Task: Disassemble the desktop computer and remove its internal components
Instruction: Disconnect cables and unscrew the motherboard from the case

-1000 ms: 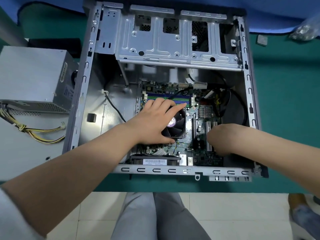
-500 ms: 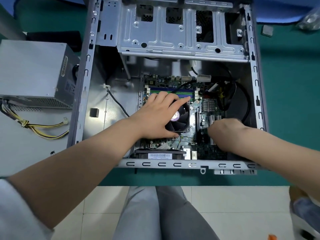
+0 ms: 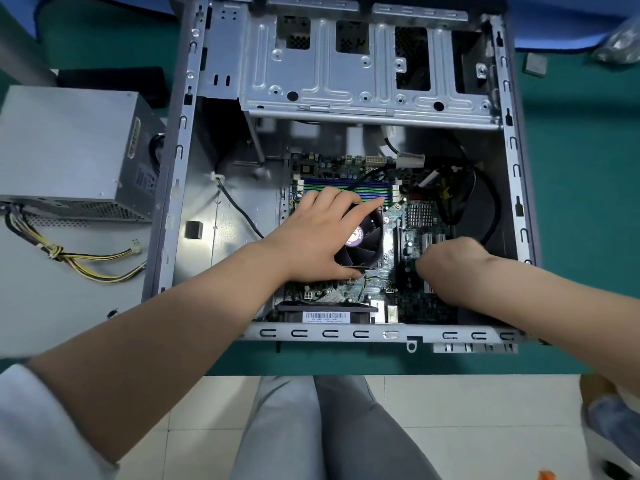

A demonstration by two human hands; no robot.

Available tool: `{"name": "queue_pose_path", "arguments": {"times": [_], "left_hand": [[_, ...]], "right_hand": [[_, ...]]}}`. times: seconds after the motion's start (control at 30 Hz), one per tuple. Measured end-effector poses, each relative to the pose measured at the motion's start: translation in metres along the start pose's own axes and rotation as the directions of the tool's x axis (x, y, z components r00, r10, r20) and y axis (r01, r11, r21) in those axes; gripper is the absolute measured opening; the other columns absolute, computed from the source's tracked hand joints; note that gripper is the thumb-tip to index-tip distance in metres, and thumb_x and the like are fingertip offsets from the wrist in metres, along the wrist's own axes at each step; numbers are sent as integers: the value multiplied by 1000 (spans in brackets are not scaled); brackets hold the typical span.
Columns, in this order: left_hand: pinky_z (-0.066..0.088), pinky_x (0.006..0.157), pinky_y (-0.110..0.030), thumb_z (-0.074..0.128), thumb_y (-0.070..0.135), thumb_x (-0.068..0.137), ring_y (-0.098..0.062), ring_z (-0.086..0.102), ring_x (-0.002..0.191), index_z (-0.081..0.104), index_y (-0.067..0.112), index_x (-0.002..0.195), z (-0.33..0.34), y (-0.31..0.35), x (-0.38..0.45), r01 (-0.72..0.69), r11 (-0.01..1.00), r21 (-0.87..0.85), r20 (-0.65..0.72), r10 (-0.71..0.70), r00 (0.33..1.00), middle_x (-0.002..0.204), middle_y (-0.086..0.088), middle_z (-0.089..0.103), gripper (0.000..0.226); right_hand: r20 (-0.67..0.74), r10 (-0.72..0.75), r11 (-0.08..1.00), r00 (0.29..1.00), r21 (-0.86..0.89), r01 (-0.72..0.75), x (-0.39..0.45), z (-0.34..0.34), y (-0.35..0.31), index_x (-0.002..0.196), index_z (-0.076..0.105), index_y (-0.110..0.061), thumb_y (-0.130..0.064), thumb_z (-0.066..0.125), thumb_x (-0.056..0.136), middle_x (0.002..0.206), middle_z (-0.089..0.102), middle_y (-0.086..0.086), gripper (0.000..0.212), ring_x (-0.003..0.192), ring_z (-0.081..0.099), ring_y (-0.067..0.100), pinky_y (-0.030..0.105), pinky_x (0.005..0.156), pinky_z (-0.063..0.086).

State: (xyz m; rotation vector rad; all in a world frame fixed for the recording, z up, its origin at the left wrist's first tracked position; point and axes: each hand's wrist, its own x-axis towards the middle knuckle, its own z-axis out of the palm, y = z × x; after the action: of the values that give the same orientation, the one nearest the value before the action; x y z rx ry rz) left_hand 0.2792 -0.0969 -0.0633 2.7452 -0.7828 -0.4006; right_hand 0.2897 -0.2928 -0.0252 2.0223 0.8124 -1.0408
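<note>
The left hand [image 3: 317, 237] is laid flat over the cooler fan [image 3: 365, 242], its fingers straight and spread, probably to steady the motherboard [image 3: 412, 299]. The right hand [image 3: 450, 261] is reached down beside the expansion slots [image 3: 427, 242]; its fingers are hidden, so their state cannot be told. The motherboard, fan and loose cables [image 3: 485, 188] are contained in the open computer case [image 3: 180, 168] on the green tabletop [image 3: 581, 202]. The power supply [image 3: 69, 147] is set outside, just left of the case.
</note>
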Motion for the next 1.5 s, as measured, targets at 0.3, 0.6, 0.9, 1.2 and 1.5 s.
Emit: {"name": "queue_pose_path", "arguments": {"times": [0.3, 0.6, 0.9, 1.2, 1.5], "left_hand": [[19, 106, -35, 60, 68, 75, -21, 25, 126, 2, 25, 151, -1, 1, 0, 2, 1000, 8, 7, -2, 1000, 140, 0, 28, 105], [18, 105, -35, 59, 69, 75, -20, 24, 125, 1, 25, 151, -1, 1, 0, -1, 1000, 18, 5, 1, 1000, 140, 0, 27, 105], [19, 107, -35, 59, 69, 75, -20, 24, 126, 1, 26, 151, -1, 1, 0, 3, 1000, 10, 13, -3, 1000, 140, 1, 27, 105], [17, 104, -34, 60, 69, 74, -20, 23, 124, 2, 27, 151, 1, 0, -1, 1, 1000, 19, 2, -1, 1000, 140, 0, 28, 105], [14, 104, -33, 61, 68, 73, -19, 21, 125, 3, 27, 151, 0, 1, 0, 12, 1000, -4, 21, -12, 1000, 140, 0, 27, 105]], "right_hand": [[-32, 86, 996, 996, 15, -85, -3, 3, -5, 95, 57, -17, -4, 46, 91, 98, 57, -3, 17, 99, 59, 18, 25, 68, 39], [-26, -5, 999, 1000, -47, 3, 1, 4, -4, 113, 59, -13, -1, 45, 92, 114, 60, -2, 28, 106, 59, 19, 25, 68, 41], [28, 87, 995, 996, 50, -88, 0, 0, -4, 120, 54, -11, -4, 47, 92, 122, 56, 1, 31, 110, 57, 25, 32, 71, 43], [30, 79, 997, 996, -2, -79, -2, 2, -5, 121, 56, -11, -4, 47, 91, 122, 57, 2, 31, 110, 57, 25, 33, 69, 41], [25, 0, 1000, 1000, 12, -1, -3, -4, 3, 118, 57, -11, -4, 43, 94, 119, 58, 0, 28, 107, 58, 22, 29, 69, 41]]}}
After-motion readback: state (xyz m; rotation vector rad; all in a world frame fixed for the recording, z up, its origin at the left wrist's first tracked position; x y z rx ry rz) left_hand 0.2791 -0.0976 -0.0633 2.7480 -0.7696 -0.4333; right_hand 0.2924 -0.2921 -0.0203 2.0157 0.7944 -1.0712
